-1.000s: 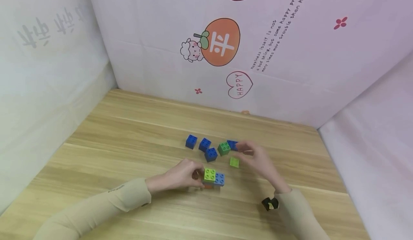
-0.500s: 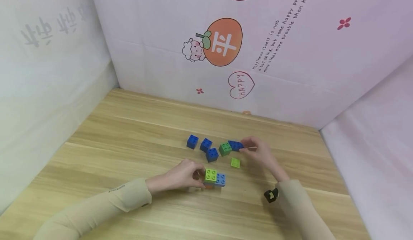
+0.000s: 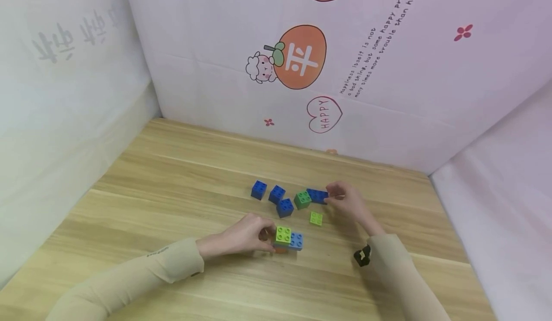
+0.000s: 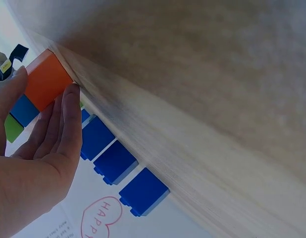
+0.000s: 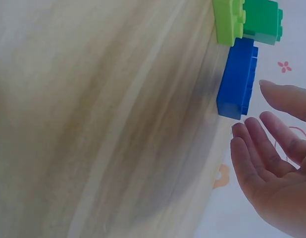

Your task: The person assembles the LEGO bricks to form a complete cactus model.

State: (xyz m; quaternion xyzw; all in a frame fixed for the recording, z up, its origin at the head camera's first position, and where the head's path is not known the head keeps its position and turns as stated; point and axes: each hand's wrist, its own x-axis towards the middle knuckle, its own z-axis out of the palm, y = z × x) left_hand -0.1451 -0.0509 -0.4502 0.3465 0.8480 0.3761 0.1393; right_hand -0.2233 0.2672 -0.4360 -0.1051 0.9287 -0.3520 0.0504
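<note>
My left hand point(image 3: 247, 234) grips a small stack of toy building bricks between thumb and fingers. In the left wrist view the stack has an orange brick point(image 4: 48, 79) at the bottom and a blue layer point(image 4: 24, 110) in the middle. A lime-green brick point(image 3: 283, 235) tops it, beside the bare studs of the light blue brick point(image 3: 296, 240). At the right end of a long dark blue brick point(image 3: 317, 196), my right hand point(image 3: 347, 201) hovers with fingers loosely bent and apart. The right wrist view shows a gap between its fingertips and that brick point(image 5: 236, 79).
Several square blue bricks point(image 3: 258, 189) stand on the wooden table point(image 3: 181, 167), left of a green brick point(image 3: 303, 199). A flat lime-green brick point(image 3: 316, 218) lies in front of the long blue one. A printed white cloth point(image 3: 207, 62) walls the back and sides.
My right hand has drawn back and right from over the long blue brick, uncovering more of it and the flat lime-green brick. My left hand keeps its grip on the stack.
</note>
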